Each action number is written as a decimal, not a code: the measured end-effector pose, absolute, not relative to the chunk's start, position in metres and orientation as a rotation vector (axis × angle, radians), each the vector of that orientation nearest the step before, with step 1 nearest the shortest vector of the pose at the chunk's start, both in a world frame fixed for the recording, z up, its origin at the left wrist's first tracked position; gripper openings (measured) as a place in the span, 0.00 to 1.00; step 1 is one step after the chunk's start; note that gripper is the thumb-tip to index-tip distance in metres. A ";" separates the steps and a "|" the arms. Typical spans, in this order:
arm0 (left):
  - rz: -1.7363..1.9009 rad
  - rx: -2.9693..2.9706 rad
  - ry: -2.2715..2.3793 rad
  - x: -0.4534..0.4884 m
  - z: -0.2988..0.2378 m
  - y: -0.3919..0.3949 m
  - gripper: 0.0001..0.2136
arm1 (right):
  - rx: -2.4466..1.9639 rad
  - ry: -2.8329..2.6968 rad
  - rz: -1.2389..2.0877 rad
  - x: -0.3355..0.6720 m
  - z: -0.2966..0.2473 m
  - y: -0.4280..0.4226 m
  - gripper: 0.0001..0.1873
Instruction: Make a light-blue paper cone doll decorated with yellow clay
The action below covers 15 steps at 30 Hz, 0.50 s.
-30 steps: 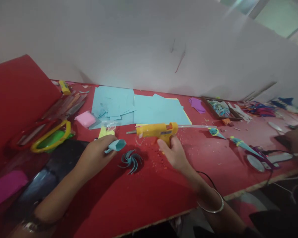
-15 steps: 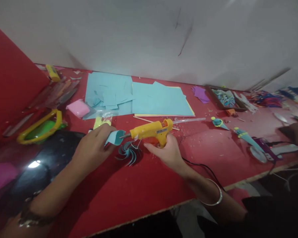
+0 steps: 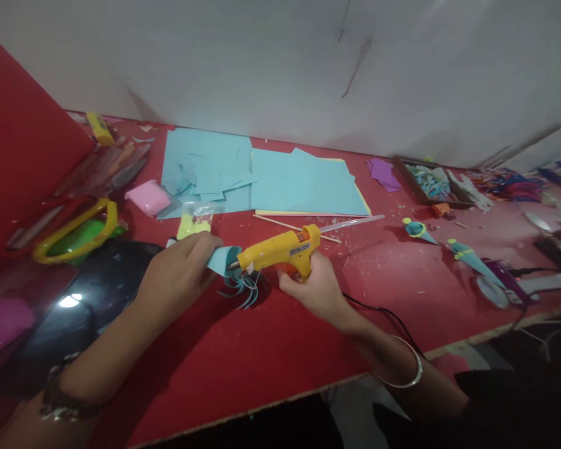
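My left hand (image 3: 180, 268) is closed on a piece of light blue paper (image 3: 221, 259) rolled into a loose cone or tube. Wrapped round the handle of a yellow hot glue gun (image 3: 275, 249) is my right hand (image 3: 315, 284). The gun points left, its metal nozzle at the paper's open end, partly inside it. A clear glue stick (image 3: 350, 223) sticks out of the gun's back. Just below the nozzle, a spiral of curled blue paper strips (image 3: 243, 290) lies on the red table, partly covered by the gun and the rolled paper.
Blue sheets (image 3: 303, 182) and cut pieces lie at the back, near a thin stick (image 3: 294, 227). To the left are a pink packet (image 3: 148, 197) and a yellow-handled basket (image 3: 77, 234). Finished-looking blue cones (image 3: 472, 259) and a box of scraps (image 3: 430, 182) are on the right.
The glue gun has moved slightly left and down, its nozzle now further into the rolled paper. The left hand and paper have shifted a little right. The view has tilted slightly.
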<state>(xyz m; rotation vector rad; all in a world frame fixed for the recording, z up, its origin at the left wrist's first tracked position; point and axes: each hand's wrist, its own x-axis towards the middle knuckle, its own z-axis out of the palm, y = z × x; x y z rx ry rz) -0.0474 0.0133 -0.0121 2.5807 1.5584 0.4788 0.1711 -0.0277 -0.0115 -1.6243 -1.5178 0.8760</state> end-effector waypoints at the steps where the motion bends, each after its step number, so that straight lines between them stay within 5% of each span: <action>1: 0.478 2.568 1.564 -0.047 -0.012 0.013 0.07 | -1.620 -1.535 0.863 0.171 -0.011 -0.027 0.09; 10: 0.448 2.481 1.586 -0.045 -0.007 0.011 0.07 | -1.619 -1.616 0.826 0.174 -0.008 -0.025 0.03; 15: 0.380 2.525 1.654 -0.046 -0.007 0.011 0.07 | -1.585 -1.677 0.806 0.177 -0.007 -0.022 0.07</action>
